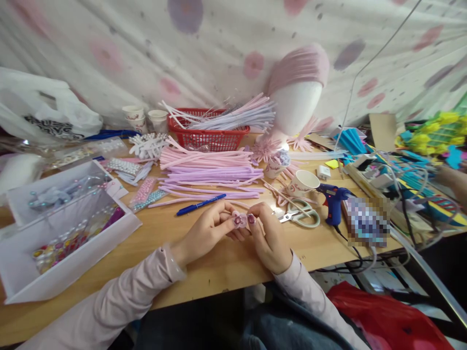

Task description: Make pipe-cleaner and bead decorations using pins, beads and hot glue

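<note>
Above the front part of the wooden table, my left hand (204, 231) and my right hand (272, 240) meet at the fingertips. Pinched between thumb and fingers is a small pale pink, petal-like piece (240, 219); its exact kind is too small to make out. My left hand is closed on it, and the right thumb and forefinger close at its right side. Just beyond my hands lie a blue pen (200, 205) and bundles of pink and lilac pipe cleaners (215, 170). Scissors (301, 214) with pale handles rest to the right of my right hand.
A blue glue gun (333, 201) stands on the right beside a paper cup (304, 182), its cable trailing off the edge. White boxes (120, 228) of beads and pins stand left. Behind are a red basket (207, 138) and a foam head (299, 97). Another person's hand (454, 180) shows far right.
</note>
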`<state>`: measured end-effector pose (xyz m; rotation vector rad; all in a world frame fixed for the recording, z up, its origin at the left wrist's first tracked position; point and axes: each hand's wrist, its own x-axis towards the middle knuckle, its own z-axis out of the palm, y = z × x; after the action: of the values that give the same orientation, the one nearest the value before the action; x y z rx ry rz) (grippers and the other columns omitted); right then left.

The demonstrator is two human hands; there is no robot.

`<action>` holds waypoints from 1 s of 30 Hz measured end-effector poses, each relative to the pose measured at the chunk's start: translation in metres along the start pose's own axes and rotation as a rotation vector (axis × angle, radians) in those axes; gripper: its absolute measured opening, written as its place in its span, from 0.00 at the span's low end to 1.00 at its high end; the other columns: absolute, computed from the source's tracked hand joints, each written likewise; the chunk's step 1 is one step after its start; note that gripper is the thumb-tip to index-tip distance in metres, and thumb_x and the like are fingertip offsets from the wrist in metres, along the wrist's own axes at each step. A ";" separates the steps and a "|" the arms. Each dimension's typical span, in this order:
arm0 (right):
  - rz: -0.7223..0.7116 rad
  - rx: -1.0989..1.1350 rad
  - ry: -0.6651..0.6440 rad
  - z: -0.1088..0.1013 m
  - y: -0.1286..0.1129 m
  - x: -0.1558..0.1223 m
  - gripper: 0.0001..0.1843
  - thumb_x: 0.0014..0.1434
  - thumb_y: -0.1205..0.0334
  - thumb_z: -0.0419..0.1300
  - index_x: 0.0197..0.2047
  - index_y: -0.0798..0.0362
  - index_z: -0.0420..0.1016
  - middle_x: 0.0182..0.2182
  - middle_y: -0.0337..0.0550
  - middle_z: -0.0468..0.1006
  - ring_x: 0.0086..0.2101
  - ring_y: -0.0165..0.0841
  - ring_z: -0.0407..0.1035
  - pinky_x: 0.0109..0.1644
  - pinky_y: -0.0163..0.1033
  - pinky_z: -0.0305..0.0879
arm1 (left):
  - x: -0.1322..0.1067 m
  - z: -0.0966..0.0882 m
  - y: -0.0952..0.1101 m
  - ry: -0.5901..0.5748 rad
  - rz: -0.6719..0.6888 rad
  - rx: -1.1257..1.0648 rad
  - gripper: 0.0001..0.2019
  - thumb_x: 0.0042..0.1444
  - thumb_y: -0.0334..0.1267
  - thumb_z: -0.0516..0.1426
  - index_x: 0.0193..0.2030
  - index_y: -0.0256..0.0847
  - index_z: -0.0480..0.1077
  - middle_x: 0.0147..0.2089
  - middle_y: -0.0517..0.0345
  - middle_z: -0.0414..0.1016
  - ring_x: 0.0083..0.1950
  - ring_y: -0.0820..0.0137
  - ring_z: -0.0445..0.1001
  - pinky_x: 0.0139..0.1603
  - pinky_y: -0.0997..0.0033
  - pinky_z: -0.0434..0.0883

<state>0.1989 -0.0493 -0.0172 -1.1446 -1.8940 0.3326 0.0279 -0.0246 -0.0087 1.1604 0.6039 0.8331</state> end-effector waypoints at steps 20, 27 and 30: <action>0.298 0.474 -0.154 0.008 -0.004 0.002 0.17 0.67 0.59 0.48 0.28 0.52 0.66 0.22 0.36 0.66 0.23 0.29 0.59 0.27 0.35 0.57 | 0.003 -0.006 0.014 -0.105 -0.026 0.130 0.09 0.53 0.35 0.61 0.36 0.38 0.65 0.30 0.60 0.73 0.31 0.73 0.71 0.35 0.71 0.66; -0.066 0.017 -0.180 0.001 0.002 -0.001 0.08 0.66 0.64 0.47 0.35 0.51 0.64 0.28 0.41 0.70 0.28 0.33 0.65 0.32 0.38 0.61 | 0.003 -0.012 0.001 -0.103 -0.156 -0.118 0.09 0.50 0.32 0.61 0.36 0.38 0.67 0.31 0.61 0.72 0.30 0.75 0.69 0.32 0.74 0.62; -0.206 -0.120 -0.185 -0.001 0.006 -0.001 0.06 0.64 0.66 0.48 0.43 0.52 0.64 0.30 0.44 0.70 0.28 0.35 0.66 0.32 0.40 0.64 | 0.004 -0.012 -0.003 -0.129 -0.218 -0.326 0.11 0.45 0.29 0.63 0.37 0.37 0.69 0.33 0.59 0.73 0.31 0.74 0.70 0.33 0.74 0.64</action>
<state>0.2034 -0.0474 -0.0212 -1.0127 -2.1998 0.2191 0.0216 -0.0158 -0.0151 0.8271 0.4587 0.6365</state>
